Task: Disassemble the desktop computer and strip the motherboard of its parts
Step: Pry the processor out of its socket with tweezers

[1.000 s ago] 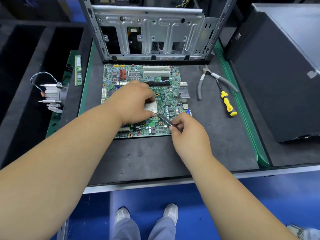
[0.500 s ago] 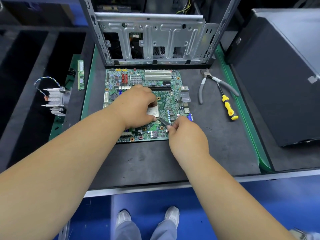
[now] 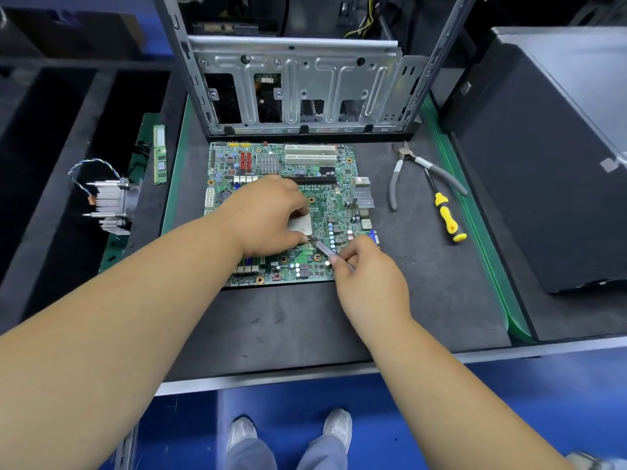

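Since the earlier frame the right hand (image 3: 368, 276) has drawn the metal lever (image 3: 322, 249) slightly toward five o'clock; its grip pinches it, seemingly to free the CPU (image 3: 300, 223), which the left hand (image 3: 268, 215) grips at the motherboard's (image 3: 305, 171) centre on the desk (image 3: 271, 320).

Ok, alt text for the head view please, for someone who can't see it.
A person's left hand grips the processor on a green motherboard while the right hand pinches a slim metal tool at its corner. Pliers and a screwdriver lie right.
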